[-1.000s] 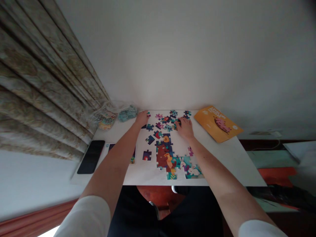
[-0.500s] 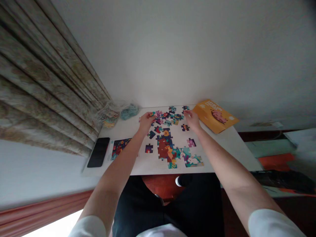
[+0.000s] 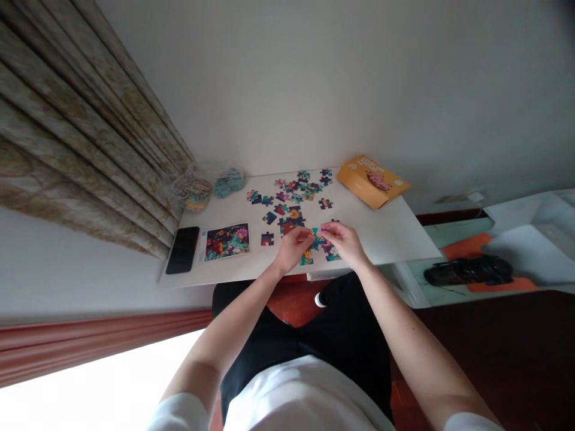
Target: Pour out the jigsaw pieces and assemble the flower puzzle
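My left hand (image 3: 294,248) and my right hand (image 3: 342,241) hover close together over the near end of a partly joined jigsaw section (image 3: 291,222). Their fingertips meet around teal puzzle pieces (image 3: 318,239), and the fingers hide part of them. I cannot tell whether either hand grips a piece. Several loose puzzle pieces (image 3: 296,188) lie scattered beyond the hands on the white table (image 3: 381,236). A single dark piece (image 3: 267,239) lies left of my left hand.
A printed picture card (image 3: 227,242) and a black phone (image 3: 182,250) lie at the table's left. Plastic bags (image 3: 193,190) sit at the far edge by a patterned curtain (image 3: 81,131). An orange booklet (image 3: 372,181) overhangs the far right corner.
Both hands have come back from the loose pieces and closed together over the teal pieces. The view has tipped downward, so the table sits higher in the picture and the card shows fully.
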`<state>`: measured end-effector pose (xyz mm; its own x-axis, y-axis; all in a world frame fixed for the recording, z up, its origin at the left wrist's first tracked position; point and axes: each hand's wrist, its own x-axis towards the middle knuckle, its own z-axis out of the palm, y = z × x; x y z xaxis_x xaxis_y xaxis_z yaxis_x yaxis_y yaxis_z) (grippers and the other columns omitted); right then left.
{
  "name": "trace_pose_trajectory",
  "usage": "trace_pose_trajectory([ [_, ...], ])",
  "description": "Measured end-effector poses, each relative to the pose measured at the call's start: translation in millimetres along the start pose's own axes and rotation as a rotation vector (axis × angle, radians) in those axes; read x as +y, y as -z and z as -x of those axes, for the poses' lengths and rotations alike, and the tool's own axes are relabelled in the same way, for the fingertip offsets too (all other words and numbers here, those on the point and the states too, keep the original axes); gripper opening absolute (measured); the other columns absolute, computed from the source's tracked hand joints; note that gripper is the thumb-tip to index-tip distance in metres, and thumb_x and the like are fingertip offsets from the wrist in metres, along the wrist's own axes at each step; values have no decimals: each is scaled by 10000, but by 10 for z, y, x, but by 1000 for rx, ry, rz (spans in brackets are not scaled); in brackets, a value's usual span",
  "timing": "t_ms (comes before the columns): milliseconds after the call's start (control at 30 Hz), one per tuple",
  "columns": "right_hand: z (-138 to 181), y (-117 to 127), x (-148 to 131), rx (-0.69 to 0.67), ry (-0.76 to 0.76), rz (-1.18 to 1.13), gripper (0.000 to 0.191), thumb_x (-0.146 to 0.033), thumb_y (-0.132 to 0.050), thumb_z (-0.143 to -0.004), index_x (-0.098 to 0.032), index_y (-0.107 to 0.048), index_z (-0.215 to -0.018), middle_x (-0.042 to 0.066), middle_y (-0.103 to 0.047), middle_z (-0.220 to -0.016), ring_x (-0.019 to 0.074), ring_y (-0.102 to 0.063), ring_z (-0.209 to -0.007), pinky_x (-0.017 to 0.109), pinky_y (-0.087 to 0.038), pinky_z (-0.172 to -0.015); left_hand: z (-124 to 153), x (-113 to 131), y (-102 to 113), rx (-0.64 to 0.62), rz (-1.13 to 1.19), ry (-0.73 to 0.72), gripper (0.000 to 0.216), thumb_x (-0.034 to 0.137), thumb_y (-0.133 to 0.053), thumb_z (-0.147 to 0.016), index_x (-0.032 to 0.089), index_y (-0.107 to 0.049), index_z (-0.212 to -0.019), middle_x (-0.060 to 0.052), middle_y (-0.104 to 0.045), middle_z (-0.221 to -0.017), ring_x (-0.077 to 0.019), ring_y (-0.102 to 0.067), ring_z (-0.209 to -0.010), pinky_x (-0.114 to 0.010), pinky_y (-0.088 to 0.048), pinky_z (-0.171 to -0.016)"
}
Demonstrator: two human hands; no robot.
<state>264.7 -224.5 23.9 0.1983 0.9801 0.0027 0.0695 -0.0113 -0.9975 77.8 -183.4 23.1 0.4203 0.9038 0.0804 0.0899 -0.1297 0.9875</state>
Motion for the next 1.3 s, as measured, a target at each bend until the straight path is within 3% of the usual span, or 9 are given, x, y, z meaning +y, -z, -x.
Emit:
trace_pose_trajectory([
  [133, 212, 54, 218, -6, -3, 139, 404, -560, -822, -756, -208, -762, -945, 71, -805, -864, 237, -755, -784, 344, -602, -720, 282, -163, 222, -96, -587, -327, 246, 284, -671, -963, 187, -685, -1189, -141, -684, -1253, -293, -643, -1239, -487, -532, -1084],
  [267, 315, 49, 344, -15, 39, 313, 266, -470, -777, -830, -232, -788, -949, 72, -820, -931, 248, -772, -830, 362, -607, -780, 462, -280, 306, -166, -813, -409, 404, 327, -646, -988, 204, -614, -1371, -146, -635, -1396, -306, -580, -1351, -517, -471, -1168],
  [367, 324, 31, 376, 5, 79, 428, 171, -390, -761, -860, -245, -796, -943, 70, -822, -949, 254, -778, -831, 364, -606, -787, 501, -330, 296, -204, -864, -453, 416, 336, -606, -1017, 207, -594, -1412, -134, -621, -1437, -295, -579, -1363, -513, -456, -1187],
  [533, 326, -16, 379, -5, 134, 544, 94, -322, -756, -873, -265, -794, -937, 59, -822, -977, 262, -775, -850, 377, -599, -820, 494, -363, 287, -218, -922, -509, 310, 322, -586, -1035, 217, -676, -1313, -122, -638, -1412, -282, -599, -1341, -494, -474, -1171],
  [833, 347, -59, 401, 55, 251, 670, 96, -323, -730, -895, -236, -770, -889, 81, -780, -951, 254, -740, -864, 386, -583, -833, 504, -302, 282, -247, -1015, -487, 319, 333, -588, -1037, 267, -687, -1333, -102, -627, -1404, -283, -584, -1338, -487, -472, -1162],
  [1000, 406, -69, 403, 123, 309, 631, 156, -345, -662, -945, -226, -759, -919, 86, -765, -941, 245, -724, -837, 391, -592, -817, 511, -246, 274, -259, -1041, -477, 313, 338, -558, -1050, 285, -711, -1318, -103, -631, -1400, -282, -582, -1331, -499, -459, -1165],
  [1133, 585, -8, 430, 219, 420, 711, 233, -352, -574, -1007, -228, -771, -1013, 120, -765, -1027, 277, -711, -991, 454, -573, -953, 508, -236, 272, -256, -1024, -482, 308, 327, -556, -1048, 271, -725, -1299, -109, -638, -1394, -283, -584, -1327, -499, -455, -1168],
  [1300, 813, 37, 582, 147, 515, 868, 292, -344, -571, -1013, -263, -748, -1231, 110, -727, -1298, 314, -645, -1250, 554, -482, -1131, 507, -228, 271, -255, -1020, -485, 297, 317, -554, -1046, 268, -726, -1283, -108, -634, -1396, -286, -577, -1333, -508, -452, -1169],
])
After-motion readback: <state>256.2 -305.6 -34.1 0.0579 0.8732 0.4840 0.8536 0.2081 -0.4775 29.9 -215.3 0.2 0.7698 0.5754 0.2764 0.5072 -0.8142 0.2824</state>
